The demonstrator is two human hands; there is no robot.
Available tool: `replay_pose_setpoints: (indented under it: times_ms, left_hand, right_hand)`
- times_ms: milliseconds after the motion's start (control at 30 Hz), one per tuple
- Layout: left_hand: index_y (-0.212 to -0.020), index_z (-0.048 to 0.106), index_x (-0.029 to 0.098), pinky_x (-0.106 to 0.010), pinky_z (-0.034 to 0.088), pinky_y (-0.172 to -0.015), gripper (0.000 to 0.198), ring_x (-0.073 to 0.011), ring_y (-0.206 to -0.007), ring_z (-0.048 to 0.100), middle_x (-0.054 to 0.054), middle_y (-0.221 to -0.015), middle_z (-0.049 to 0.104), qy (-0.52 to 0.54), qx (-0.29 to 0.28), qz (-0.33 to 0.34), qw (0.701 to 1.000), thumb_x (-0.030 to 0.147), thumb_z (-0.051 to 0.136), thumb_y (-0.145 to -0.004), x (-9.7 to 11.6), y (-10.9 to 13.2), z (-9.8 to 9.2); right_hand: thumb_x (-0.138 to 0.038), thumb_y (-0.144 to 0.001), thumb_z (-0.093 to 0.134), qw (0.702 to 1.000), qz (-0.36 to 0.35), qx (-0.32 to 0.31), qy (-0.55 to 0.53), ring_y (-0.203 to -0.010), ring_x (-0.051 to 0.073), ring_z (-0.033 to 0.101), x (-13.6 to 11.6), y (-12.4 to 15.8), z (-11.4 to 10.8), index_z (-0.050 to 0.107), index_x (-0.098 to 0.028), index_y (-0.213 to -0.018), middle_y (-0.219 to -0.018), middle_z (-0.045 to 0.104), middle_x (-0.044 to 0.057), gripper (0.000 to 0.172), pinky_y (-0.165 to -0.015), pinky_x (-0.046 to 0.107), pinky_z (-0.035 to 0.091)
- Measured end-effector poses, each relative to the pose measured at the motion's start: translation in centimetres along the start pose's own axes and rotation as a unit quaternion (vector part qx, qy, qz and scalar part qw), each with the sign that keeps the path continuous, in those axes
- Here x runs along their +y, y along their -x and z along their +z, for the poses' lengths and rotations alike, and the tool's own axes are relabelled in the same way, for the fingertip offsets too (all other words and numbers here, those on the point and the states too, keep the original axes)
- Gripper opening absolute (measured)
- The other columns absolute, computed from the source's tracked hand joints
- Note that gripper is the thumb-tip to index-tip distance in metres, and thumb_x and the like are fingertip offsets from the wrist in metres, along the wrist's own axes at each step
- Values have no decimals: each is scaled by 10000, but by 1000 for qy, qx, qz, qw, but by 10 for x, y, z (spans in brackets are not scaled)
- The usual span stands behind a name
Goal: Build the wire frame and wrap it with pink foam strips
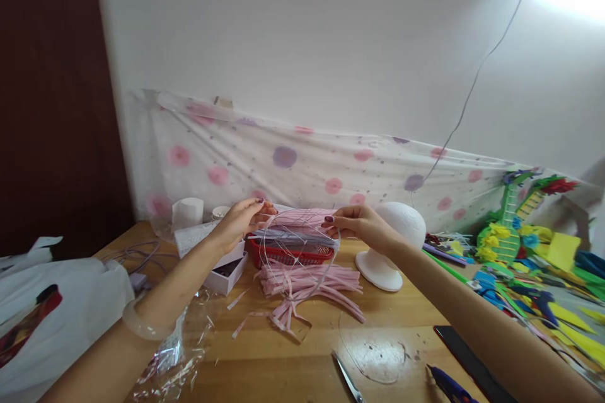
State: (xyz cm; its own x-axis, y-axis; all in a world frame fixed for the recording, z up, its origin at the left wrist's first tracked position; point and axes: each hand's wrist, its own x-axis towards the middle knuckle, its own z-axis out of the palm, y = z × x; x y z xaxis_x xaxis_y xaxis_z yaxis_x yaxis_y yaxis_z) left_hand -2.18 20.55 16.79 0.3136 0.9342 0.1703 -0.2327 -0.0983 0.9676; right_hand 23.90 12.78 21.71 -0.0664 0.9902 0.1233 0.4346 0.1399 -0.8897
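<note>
Indoors, fingers (pixel 263 209) hold a wire hoop (pixel 263 252) above the wooden table (pixel 416 310) (white wall (pixel 331 44)).

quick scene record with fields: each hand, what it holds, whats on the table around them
left hand: pinches wire hoop at its upper left
right hand: pinches the hoop's upper right
under hoop: pink strips heaped on wooden table
behind hoop: red basket
right of basket: white foam head
near edge: scissors

Bright upper-right glare, soft wide-angle edges.
</note>
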Motion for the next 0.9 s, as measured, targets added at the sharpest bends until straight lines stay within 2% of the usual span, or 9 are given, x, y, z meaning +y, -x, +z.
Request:
replay_pose_setpoints:
  times_ms: [200,300,367,467,567,667,767,833,900]
  left_hand:
    - [-865,723,137,-274,443,-681,274,-173,-768,633,-86,-851,749,-66,-66,0,996,370,769,-727,-1,2,7]
    - [-876,734,152,-298,427,-764,322,-180,-811,617,-51,-859,730,-97,-81,16,992,399,793,-679,-4,6,13]
    - [-824,726,161,-310,421,-808,287,-185,-832,613,-41,-847,724,-106,-93,24,990,403,780,-679,-7,10,16]
    - [-732,688,168,-321,421,-794,236,-177,-755,596,-22,-726,692,-107,-114,21,987,391,755,-690,-9,15,16]
    - [-834,684,175,-318,419,-756,245,-165,-692,572,3,-668,660,-97,-118,20,988,390,717,-720,-8,18,14]
    - [-909,687,186,-312,424,-752,274,-162,-706,577,2,-711,676,-89,-117,23,989,406,689,-747,-5,21,14]
    - [-804,704,188,-315,441,-788,238,-188,-815,620,-34,-815,714,-94,-127,21,987,419,699,-749,-3,26,17]
    - [-738,691,184,-318,445,-786,221,-208,-847,633,-43,-819,715,-98,-133,16,986,403,715,-722,-3,29,19]
    - [-711,661,185,-317,440,-762,217,-209,-819,628,-32,-776,692,-98,-130,16,986,396,708,-704,-5,31,20]
  right_hand:
    - [-561,-652,815,999,-37,-26,15,-669,160,694,-2,13,5,719,-155,-738,-709,751,65,425,-712,327,571]
    - [-495,-672,813,996,-60,-51,32,-667,159,676,-7,26,14,715,-169,-746,-706,735,39,349,-700,328,555]
    - [-440,-694,799,995,-72,-63,42,-690,163,671,-10,33,19,712,-178,-747,-733,731,34,282,-712,334,552]
    - [-373,-732,759,991,-94,-66,74,-706,161,657,-13,39,23,712,-178,-747,-759,723,36,201,-705,329,535]
    - [-345,-764,717,985,-120,-65,103,-700,161,648,-14,40,22,716,-170,-764,-758,714,45,175,-679,323,519]
    - [-368,-778,703,986,-120,-65,93,-713,173,658,-15,38,21,716,-174,-780,-766,715,53,195,-686,335,532]
    - [-366,-788,702,984,-122,-69,108,-726,172,662,-16,38,24,715,-179,-775,-781,716,55,188,-699,336,542]
    - [-353,-783,714,982,-137,-70,111,-764,169,667,-16,38,28,707,-181,-774,-858,721,66,172,-713,329,549]
    - [-371,-776,733,987,-140,-36,75,-773,165,673,-15,36,32,680,-191,-848,-923,712,65,202,-703,321,555]
